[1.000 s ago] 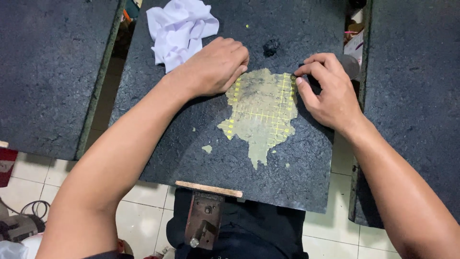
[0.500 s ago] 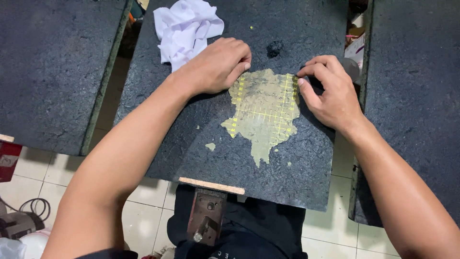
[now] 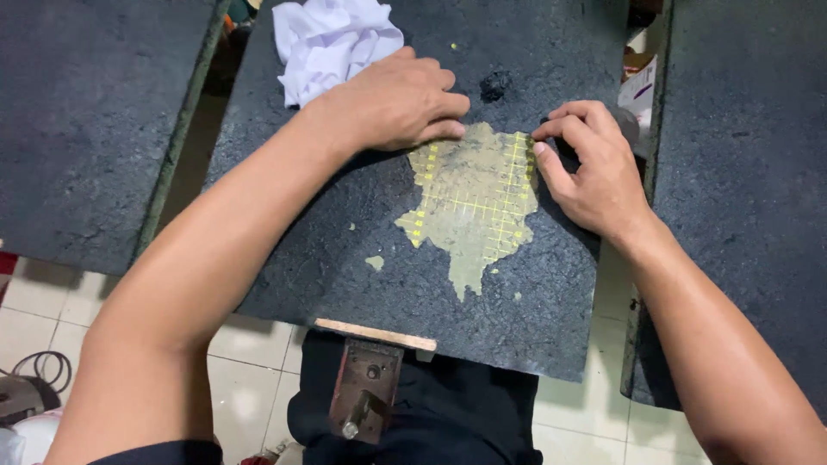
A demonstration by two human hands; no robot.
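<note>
Two bare hands worked at the far edge of a worn patch (image 3: 474,202) on a dark printing board (image 3: 345,250), where the black coating had come away to show a yellowish surface ruled with a pale grid. The left hand (image 3: 396,99) lay flat, fingers together, fingertips resting on the patch's upper left edge and holding nothing. The right hand (image 3: 594,168) was curled narrow, thumb and forefinger pinched at the patch's upper right edge (whether anything sat between them could not be told). A crumpled white cloth (image 3: 332,43) lay just beyond the left hand, and a small flake-shaped bare spot (image 3: 375,262) showed near the patch. Matching dark boards (image 3: 95,129) flanked the middle one, over a tiled floor (image 3: 250,379). By the look of it, the coating's edge was being picked or pressed; the next move seemed to call for a firm fingertip grip at that edge while the flat hand steadied the surface.
</note>
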